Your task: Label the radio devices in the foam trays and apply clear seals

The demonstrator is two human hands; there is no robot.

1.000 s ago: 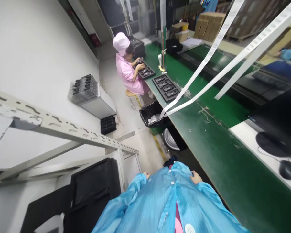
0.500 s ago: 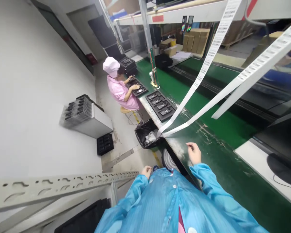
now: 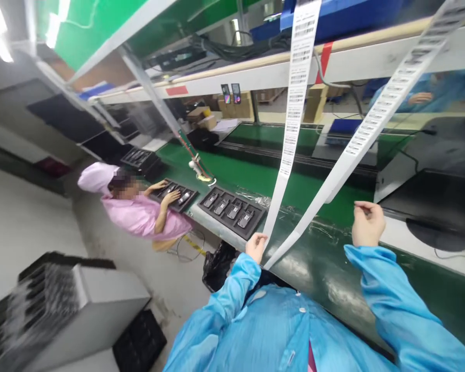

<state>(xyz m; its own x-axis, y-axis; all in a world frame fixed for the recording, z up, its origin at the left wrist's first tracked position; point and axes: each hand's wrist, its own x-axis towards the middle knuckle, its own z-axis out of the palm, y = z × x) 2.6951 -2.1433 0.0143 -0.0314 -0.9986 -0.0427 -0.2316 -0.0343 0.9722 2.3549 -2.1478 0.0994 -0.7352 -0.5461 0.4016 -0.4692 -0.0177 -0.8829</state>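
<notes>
My left hand (image 3: pixel 256 248) is closed, its fingertips at the left edge of a hanging white label strip (image 3: pixel 295 98) printed with barcodes. Whether the fingers grip the strip I cannot tell. A second barcode label strip (image 3: pixel 375 116) slants down from the upper right, and both strips run down towards the bench's near edge. Over the green bench, my right hand (image 3: pixel 368 225) is raised with thumb and fingers pinched together, right of the second strip and not touching it. Anything in that pinch is too small to make out.
Left of the strips lies a black tray (image 3: pixel 232 212) with several handset-like devices. Beyond it a co-worker in pink (image 3: pixel 139 212) handles another black tray (image 3: pixel 191 201). A black-lined bin (image 3: pixel 216 266) stands below the bench edge. A dark monitor (image 3: pixel 434 206) is at right.
My left hand has risen from beside my body to the label strip. My right hand has moved up and right over the bench. The view has tilted up and turned right.
</notes>
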